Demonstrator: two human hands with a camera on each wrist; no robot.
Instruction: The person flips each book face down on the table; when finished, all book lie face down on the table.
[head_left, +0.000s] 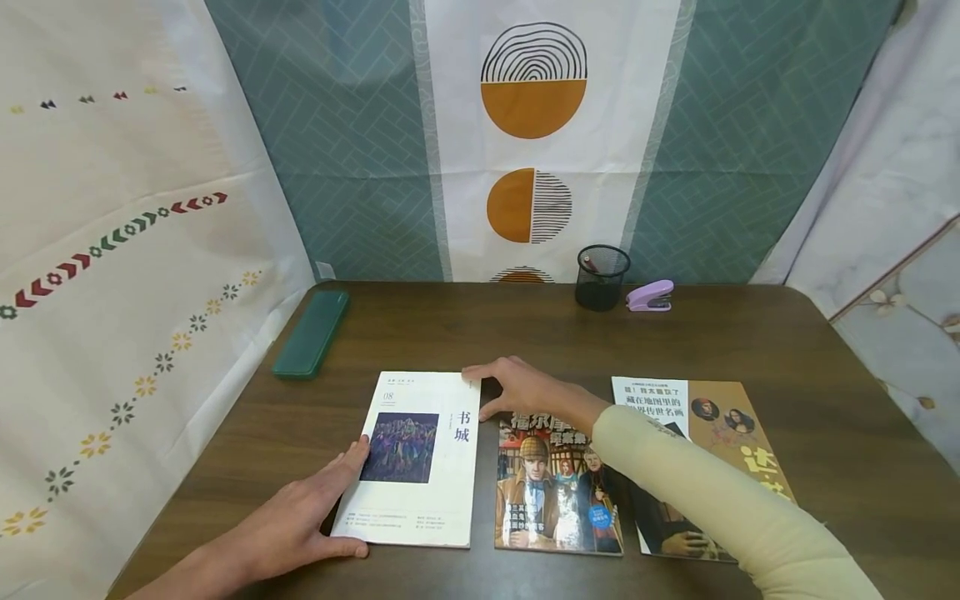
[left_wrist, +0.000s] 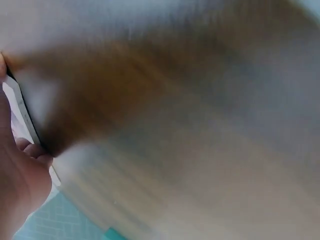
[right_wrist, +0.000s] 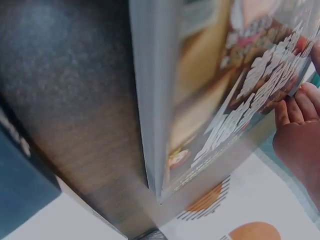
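Note:
A white-covered magazine point(head_left: 408, 508) with a dark picture lies on the table between my hands. My left hand point(head_left: 311, 508) grips its lower left corner, fingers along the left edge and thumb by the bottom edge. In the left wrist view, the fingers of that hand point(left_wrist: 30, 175) curl at the magazine's edge point(left_wrist: 26, 112). At the upper right corner my right hand point(head_left: 528, 392) holds the magazine, fingers at the top and thumb by the right side. Its wrist passes over a comic-style book point(head_left: 543, 508), whose cover point(right_wrist: 200, 85) fills much of the right wrist view.
Under my right sleeve point(head_left: 712, 483) lies another book point(head_left: 723, 400), white and tan, partly covered. A green case point(head_left: 311, 333) sits at the table's point(head_left: 465, 325) back left. Toward the back right stand a black mesh pen holder point(head_left: 600, 287) and a purple stapler point(head_left: 651, 296).

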